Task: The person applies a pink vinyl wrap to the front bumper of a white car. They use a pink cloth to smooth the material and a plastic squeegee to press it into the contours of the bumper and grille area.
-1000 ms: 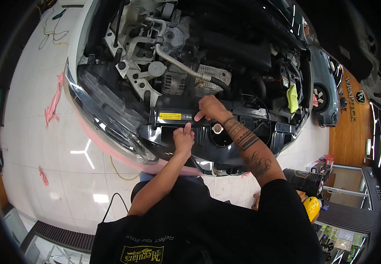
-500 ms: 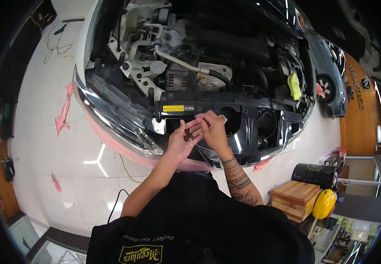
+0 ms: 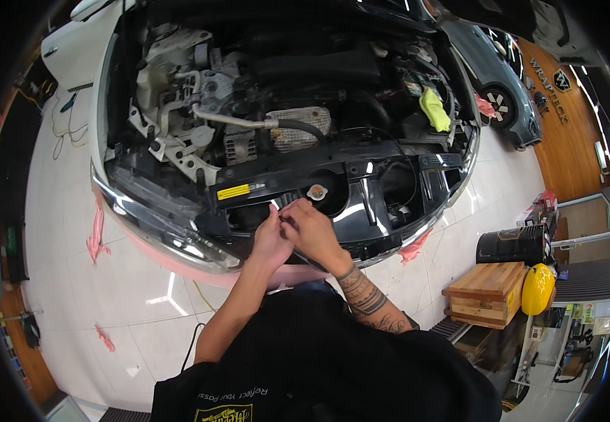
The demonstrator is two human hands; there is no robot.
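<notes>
My left hand (image 3: 270,239) is half closed, its palm turned toward my right hand, with small dark pieces that look like plastic clips (image 3: 284,219) partly hidden in its fingers. Against it, my right hand (image 3: 312,233) has its fingers bent and pinched together at the left fingertips. What exactly the right fingers grip is mostly covered. Both hands hover over the front panel (image 3: 291,184) of an open engine bay, just short of a round cap (image 3: 317,191). A yellow label (image 3: 233,192) sits on the panel to the left of the cap.
The left headlight (image 3: 171,235) and pink film (image 3: 178,261) edge the car's front. A yellow-green cloth (image 3: 434,110) lies on the bay's right side. At the right stand a wooden box (image 3: 484,281), a black drum (image 3: 509,244) and a yellow object (image 3: 538,290). Pink scraps (image 3: 97,232) lie on the floor.
The left hand was open with the dark pieces on its palm; now its fingers are curled. My right hand has come down against it. The view has shifted, and the cap shows fully.
</notes>
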